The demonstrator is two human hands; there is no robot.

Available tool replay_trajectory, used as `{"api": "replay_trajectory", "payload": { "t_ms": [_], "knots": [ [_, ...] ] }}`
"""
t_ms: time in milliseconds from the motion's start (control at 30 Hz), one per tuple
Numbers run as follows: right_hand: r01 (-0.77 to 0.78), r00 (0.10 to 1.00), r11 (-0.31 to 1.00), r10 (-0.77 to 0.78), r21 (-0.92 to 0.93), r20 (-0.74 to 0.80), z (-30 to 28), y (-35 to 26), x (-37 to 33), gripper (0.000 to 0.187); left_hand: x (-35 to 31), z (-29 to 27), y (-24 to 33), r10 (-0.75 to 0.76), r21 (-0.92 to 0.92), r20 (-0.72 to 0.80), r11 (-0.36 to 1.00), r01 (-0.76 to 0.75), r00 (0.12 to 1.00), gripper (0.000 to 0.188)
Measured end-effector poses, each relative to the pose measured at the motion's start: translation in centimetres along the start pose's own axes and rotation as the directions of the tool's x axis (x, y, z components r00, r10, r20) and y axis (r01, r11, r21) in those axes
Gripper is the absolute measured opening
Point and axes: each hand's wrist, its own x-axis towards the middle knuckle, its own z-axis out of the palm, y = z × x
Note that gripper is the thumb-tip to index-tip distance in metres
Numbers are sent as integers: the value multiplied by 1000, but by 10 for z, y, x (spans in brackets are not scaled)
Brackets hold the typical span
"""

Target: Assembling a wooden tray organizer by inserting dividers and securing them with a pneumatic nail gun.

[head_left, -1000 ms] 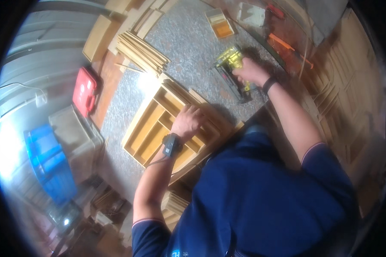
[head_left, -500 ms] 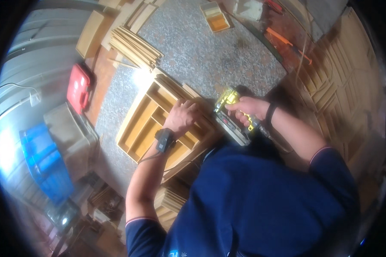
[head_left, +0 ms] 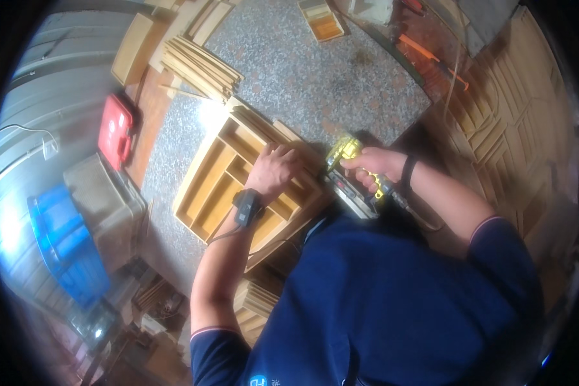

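Observation:
A wooden compartment tray [head_left: 206, 168] with several dividers lies at the near side of the speckled worktable. My left hand [head_left: 273, 168] rests over its right part, fingers curled over the inner walls and gripping them. A wristband with a small dark device sits on that wrist. To the right of the tray, my right hand [head_left: 374, 166] is wrapped round the handle of a yellow and black nail gun [head_left: 345, 149]. The gun's nose is close to the tray's right side; whether they touch cannot be made out. A hose leads from the gun's handle.
Thin wooden strips [head_left: 196, 67] lie stacked beyond the tray on the speckled tabletop [head_left: 283, 58]. A small box [head_left: 321, 20] stands at the far edge. At left are a red case [head_left: 116, 132] and a blue bin [head_left: 67, 244]; at right, stacked wooden pieces [head_left: 514, 116].
The nail gun and my right hand have shifted very slightly to the right. My left hand stays on the tray.

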Motion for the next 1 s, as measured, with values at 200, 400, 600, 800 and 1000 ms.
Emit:
{"api": "replay_trajectory", "payload": {
  "t_ms": [200, 400, 600, 800, 1000],
  "knots": [
    [10, 1000, 999, -11, -44, -25, 7, -6, -1, 33, -3, 1, -5, 12, -13, -48, 1000, -12, 999, 18],
    [186, 974, 974, -165, 130, -156, -18, -47, -2, 44, 0, -1, -14, 7, -78, -18, 997, -8, 1000, 21],
    [409, 865, 913, -390, -8, -314, -46, -121, 12, 39, -1, -65, -87, -401, 45, -178, 909, 415, 898, 45],
    [401, 907, 913, -407, -80, -109, -7, -187, 49, 38, 0, -70, -153, -553, -176, -20, 822, 542, 833, 25],
    [244, 968, 970, -243, -9, 57, 32, -206, 87, 41, 12, -78, -156, -500, -170, -1, 854, 492, 866, 19]
  ]
}}
